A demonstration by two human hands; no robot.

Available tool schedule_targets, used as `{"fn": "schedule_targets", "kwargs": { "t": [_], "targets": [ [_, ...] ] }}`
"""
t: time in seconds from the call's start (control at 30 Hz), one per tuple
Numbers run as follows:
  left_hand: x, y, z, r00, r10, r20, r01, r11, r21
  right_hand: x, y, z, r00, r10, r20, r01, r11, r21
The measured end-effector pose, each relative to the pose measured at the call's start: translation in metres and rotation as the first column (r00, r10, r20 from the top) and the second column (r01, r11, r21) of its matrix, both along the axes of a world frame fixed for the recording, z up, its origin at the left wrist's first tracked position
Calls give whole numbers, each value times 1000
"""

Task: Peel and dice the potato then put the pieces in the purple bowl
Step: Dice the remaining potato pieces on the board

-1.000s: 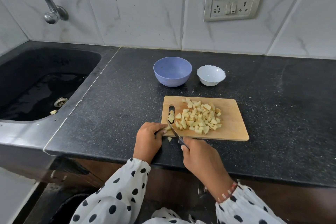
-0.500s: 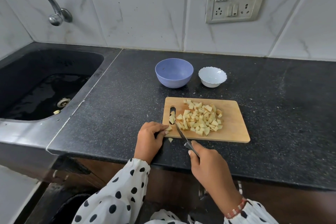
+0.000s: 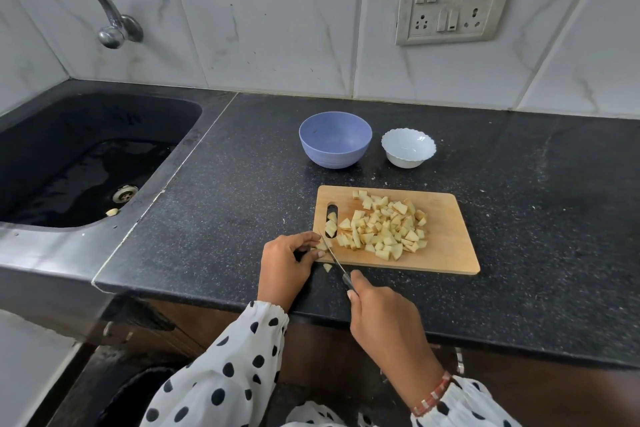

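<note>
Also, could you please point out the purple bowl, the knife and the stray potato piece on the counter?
purple bowl (image 3: 335, 152): head view, outer front wall.
knife (image 3: 335, 258): head view, middle of the blade.
stray potato piece (image 3: 327, 267): head view, its centre, just off the board.

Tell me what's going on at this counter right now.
A person is dicing potato on a cutting board. The right hand grips a knife, its blade at the board's near left corner, where the left hand holds a last potato piece. A pile of diced potato sits on the board, and one piece lies on the counter. The purple bowl behind the board is empty.
</note>
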State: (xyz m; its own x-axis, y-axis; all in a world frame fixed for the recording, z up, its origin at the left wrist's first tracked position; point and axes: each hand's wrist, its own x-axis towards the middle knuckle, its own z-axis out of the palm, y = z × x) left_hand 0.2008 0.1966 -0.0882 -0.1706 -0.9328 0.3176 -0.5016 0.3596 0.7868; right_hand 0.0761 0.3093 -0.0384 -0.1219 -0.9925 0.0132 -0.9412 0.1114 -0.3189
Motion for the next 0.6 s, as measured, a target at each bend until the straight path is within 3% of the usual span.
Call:
{"fn": "schedule_targets", "kwargs": {
  "t": [0.17, 0.3, 0.37, 0.43, 0.5, 0.6],
  "targets": [
    [2, -2, -1, 998, -7, 67, 13, 996, -92, -7, -13, -3, 995, -32, 94, 33, 999, -10],
    [1, -3, -3, 995, -15, 96, 26, 992, -120, -8, -12, -10, 996, -32, 83, 33, 999, -9],
    [1, -3, -4, 996, -20, 89, 30, 994, -108, -13, -6, -16, 980, -69, 188, 73, 997, -16],
    [1, -3, -5, 994, -15, 107, 28, 993, -115, -21, -6, -16, 904, -139, 405, 131, 990, 49],
    [0, -3, -5, 994, -9, 112, 22, 993, -113, -29, -9, -14, 767, -230, 599, 153, 972, 177],
    [0, -4, -5, 992, -20, 126, 37, 991, -129, -44, -7, -10, 573, -311, 758, 101, 945, 311]
  ]
}}
